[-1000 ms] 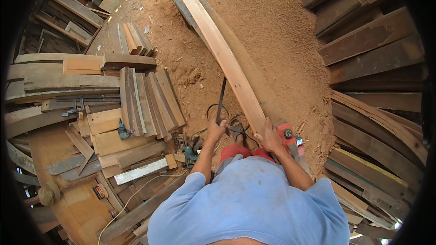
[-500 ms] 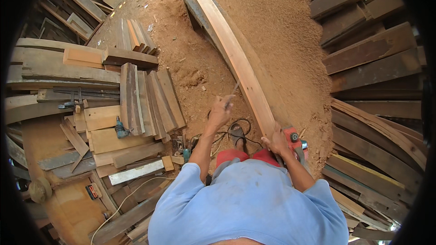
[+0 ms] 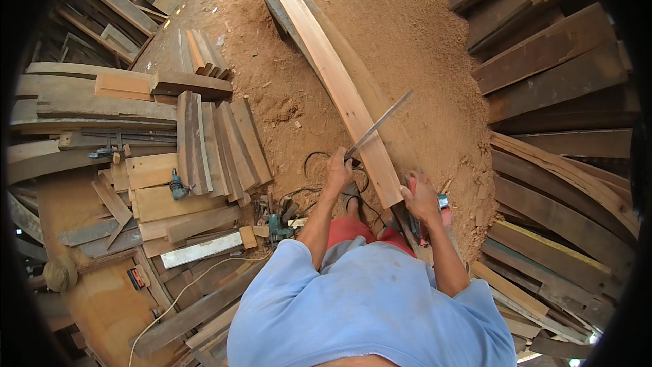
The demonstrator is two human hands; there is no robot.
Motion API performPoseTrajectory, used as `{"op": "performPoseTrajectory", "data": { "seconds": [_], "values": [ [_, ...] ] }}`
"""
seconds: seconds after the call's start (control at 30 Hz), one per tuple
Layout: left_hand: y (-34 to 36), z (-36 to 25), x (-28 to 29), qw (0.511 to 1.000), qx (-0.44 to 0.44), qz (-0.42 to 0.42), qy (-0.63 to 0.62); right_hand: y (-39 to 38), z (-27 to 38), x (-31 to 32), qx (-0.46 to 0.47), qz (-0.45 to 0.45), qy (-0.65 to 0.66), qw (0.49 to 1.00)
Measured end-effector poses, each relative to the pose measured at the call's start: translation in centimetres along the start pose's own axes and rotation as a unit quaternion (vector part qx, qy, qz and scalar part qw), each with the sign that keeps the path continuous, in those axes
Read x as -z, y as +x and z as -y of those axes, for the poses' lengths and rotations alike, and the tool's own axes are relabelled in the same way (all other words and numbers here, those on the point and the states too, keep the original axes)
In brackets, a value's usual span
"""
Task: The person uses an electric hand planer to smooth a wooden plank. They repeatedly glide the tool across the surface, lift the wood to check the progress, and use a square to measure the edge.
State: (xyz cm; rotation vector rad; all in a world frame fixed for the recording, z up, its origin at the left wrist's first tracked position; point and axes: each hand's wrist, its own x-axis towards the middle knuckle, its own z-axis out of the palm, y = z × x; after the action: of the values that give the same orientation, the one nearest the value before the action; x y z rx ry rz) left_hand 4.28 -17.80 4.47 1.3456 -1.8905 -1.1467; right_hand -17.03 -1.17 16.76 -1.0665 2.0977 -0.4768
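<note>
A long, pale wooden plank [image 3: 336, 81] lies on a narrow dark beam [image 3: 288, 24], running from far left down to near my knees. In my left hand [image 3: 339, 170], closed round its dark handle, is a tool with a long, thin grey metal blade [image 3: 387, 113]. That blade slants across the plank and sticks out past its right edge. My right hand [image 3: 422, 198] rests beside the plank's near end, over a red power tool [image 3: 445, 217] that it partly hides. Its fingers look stretched out, with the thumb by the plank's edge.
Sawdust [image 3: 407, 20] covers the ground around the beam. Stacked boards [image 3: 231, 149] stand to the left, with a teal drill [image 3: 178, 187] on them. More timber [image 3: 550, 47] is piled at the right. A dark cord [image 3: 316, 155] loops near my foot.
The metal blade has swung from beside the plank to across it, as my left hand moved right. My right hand has shifted off the plank's end towards the red power tool.
</note>
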Motion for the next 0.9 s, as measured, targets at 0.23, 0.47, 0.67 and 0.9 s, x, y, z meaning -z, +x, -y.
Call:
{"op": "performPoseTrajectory", "data": {
  "seconds": [0.23, 0.47, 0.67, 0.9],
  "values": [
    [-1.4, -9.6, 0.8, 0.987, -0.128, -0.027, 0.092, -3.1, -6.6, 0.2, 0.034, -0.09, 0.068, 0.993],
    [-8.0, -17.3, -1.4, 0.934, -0.29, 0.198, 0.07, 4.0, -3.7, 0.0, -0.134, -0.038, 0.525, 0.84],
    [-7.0, -17.1, -1.0, 0.918, -0.26, 0.297, -0.029, 5.7, -0.9, 4.6, -0.15, -0.032, 0.342, 0.927],
    [8.1, -5.3, -2.4, 0.989, 0.106, -0.058, 0.086, 5.7, 5.0, 2.4, -0.021, 0.035, 0.082, 0.996]
  ]
}}
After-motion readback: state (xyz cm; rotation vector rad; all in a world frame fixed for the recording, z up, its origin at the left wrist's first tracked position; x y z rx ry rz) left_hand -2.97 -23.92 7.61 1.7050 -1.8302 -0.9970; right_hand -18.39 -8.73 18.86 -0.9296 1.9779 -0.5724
